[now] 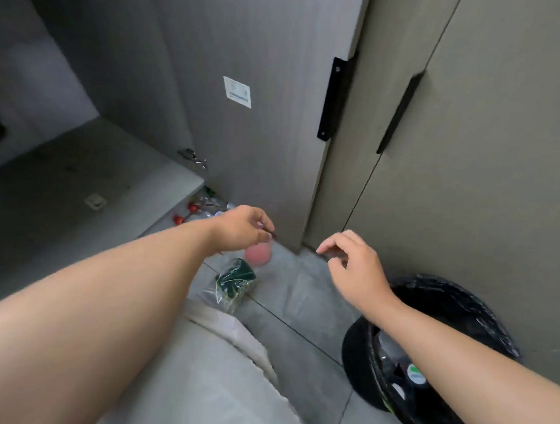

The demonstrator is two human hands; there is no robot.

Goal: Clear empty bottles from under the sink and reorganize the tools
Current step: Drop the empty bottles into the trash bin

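While left hand pinches, right hand curled

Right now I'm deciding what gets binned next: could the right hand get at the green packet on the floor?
Probably yes. The right hand hangs open and empty above bare floor, and the green packet lies uncovered just to its left. The left hand, pinching a pink object, sits above it but not across the path.

You had two bare hands out, one pink round thing just below your left fingers, one green packet beneath it, two black door handles above, one lined bin under your right wrist.
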